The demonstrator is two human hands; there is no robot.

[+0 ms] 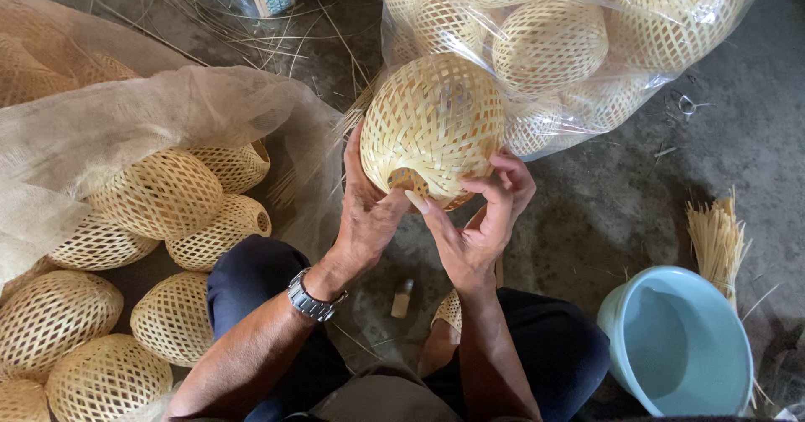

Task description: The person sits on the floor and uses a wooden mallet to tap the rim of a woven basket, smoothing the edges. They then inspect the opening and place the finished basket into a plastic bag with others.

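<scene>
I hold a pale woven bamboo ball-shaped basket (432, 120) in front of me with both hands. My left hand (366, 212), a metal watch on its wrist, grips the basket's left lower side. My right hand (478, 221) cups its underside, fingers curled at the small round opening at the bottom. The basket sits above my knees, which are in dark trousers.
A clear plastic bag (587, 44) full of similar woven baskets lies at the top right. Several more baskets (159, 195) spill from a gauzy sack at the left. A light blue plastic bucket (679, 342) and a bundle of bamboo strips (717, 237) stand at the right. A small bottle (402, 298) lies on the concrete floor.
</scene>
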